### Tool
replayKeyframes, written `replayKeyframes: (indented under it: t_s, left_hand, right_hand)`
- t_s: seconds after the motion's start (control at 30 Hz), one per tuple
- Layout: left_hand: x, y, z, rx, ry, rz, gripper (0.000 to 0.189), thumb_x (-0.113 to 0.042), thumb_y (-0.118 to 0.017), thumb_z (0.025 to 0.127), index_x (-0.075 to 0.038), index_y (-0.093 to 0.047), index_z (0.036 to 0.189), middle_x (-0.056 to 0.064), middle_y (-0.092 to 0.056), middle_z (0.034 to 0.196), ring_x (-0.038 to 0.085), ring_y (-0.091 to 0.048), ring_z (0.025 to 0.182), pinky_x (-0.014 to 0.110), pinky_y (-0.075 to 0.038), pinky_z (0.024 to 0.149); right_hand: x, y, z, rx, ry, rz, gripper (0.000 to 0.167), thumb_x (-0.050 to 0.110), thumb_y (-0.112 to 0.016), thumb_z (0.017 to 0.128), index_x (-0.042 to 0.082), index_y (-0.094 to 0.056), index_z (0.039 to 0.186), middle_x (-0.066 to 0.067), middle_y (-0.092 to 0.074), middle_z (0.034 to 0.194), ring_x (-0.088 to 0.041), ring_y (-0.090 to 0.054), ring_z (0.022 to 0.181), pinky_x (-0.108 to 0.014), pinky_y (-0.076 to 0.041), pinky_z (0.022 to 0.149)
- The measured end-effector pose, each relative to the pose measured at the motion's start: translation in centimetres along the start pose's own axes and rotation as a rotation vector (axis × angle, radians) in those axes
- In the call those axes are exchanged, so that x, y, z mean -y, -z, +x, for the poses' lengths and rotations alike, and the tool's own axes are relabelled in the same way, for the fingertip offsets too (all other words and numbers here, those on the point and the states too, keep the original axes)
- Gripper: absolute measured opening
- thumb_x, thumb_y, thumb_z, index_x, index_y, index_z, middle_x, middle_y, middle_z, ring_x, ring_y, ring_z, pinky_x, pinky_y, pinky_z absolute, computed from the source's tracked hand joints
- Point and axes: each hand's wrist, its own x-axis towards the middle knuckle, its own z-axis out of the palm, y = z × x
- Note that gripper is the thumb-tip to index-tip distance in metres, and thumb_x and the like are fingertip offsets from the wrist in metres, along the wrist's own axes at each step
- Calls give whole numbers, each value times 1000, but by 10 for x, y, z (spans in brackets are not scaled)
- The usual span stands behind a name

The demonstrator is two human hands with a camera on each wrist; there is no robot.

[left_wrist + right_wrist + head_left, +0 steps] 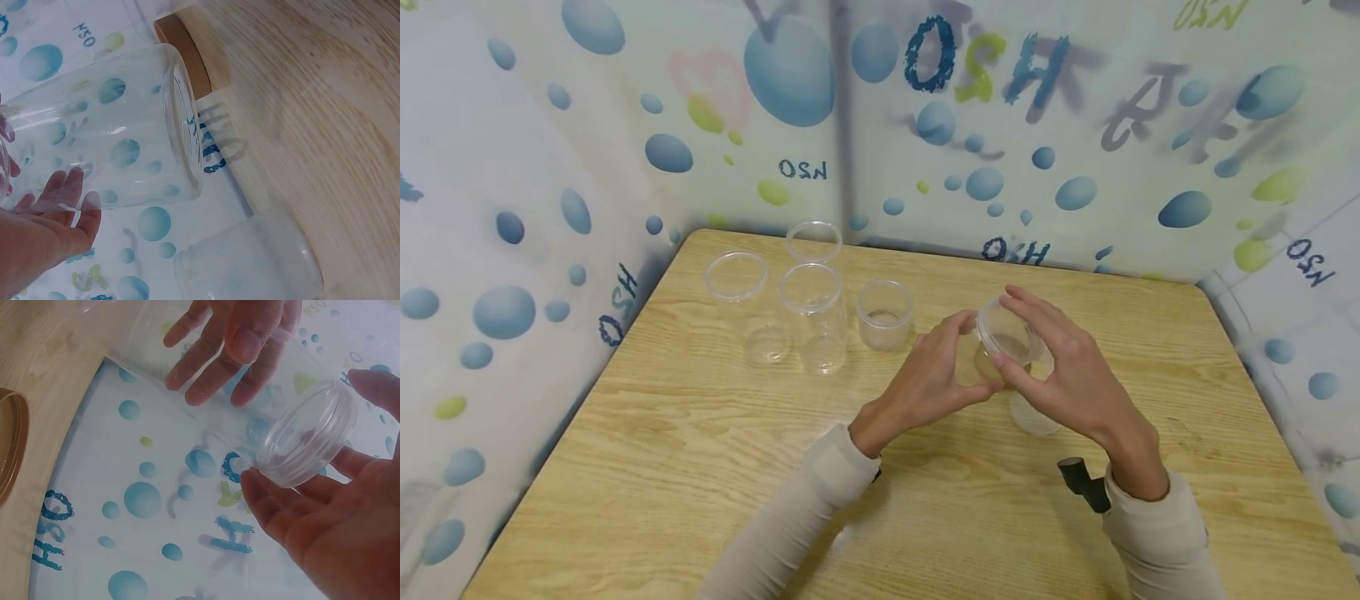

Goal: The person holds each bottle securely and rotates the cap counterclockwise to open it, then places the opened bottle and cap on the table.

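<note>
A clear jar [1007, 333] is held above the table between both hands, tilted. My left hand [928, 375] grips its body, fingers on one side and thumb on the other. My right hand [1067, 375] holds it around the ringed mouth [309, 434], thumb and fingertips on opposite sides of the rim. In the left wrist view the jar's base [184, 125] points toward the tabletop. Below the hands stands a cloudy, see-through container [250, 262], partly hidden by the right hand in the head view.
Several clear containers stand left of the hands, among them a tall jar [812, 325] and a short one [885, 321]. A brown-gold round piece [14, 444] lies on the wooden table [662, 467]. Patterned walls [1075, 125] border the table.
</note>
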Motion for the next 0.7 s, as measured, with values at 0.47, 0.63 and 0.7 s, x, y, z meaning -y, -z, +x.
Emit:
replayKeyframes:
  t_s: [0.47, 0.63, 0.7]
  left_hand:
    - [1, -1, -5, -8, 42, -17, 87, -42, -81, 80, -8, -37, 147, 5, -54, 139, 17, -53, 126, 48, -44, 98]
    - [2, -2, -2, -7, 16, 0, 87, -45, -79, 82, -6, -37, 147, 7, -54, 140, 18, -52, 127, 48, -44, 99]
    - [1, -2, -1, -7, 6, 0, 87, -45, -79, 82, -6, -37, 147, 8, -54, 140, 19, -52, 128, 47, -45, 98]
  right_hand:
    - [5, -4, 1, -95, -63, -86, 60, 33, -75, 88, 9, -56, 139, -16, -53, 143, -38, -46, 131, -63, -41, 96]
    - [6, -3, 3, -86, -62, -181, 63, 42, -76, 85, 13, -58, 138, -15, -58, 134, -37, -51, 124, -60, -45, 91]
    - [6, -3, 3, -85, -58, -197, 63, 42, -77, 85, 13, -58, 138, -14, -61, 130, -37, -53, 122, -59, -47, 89]
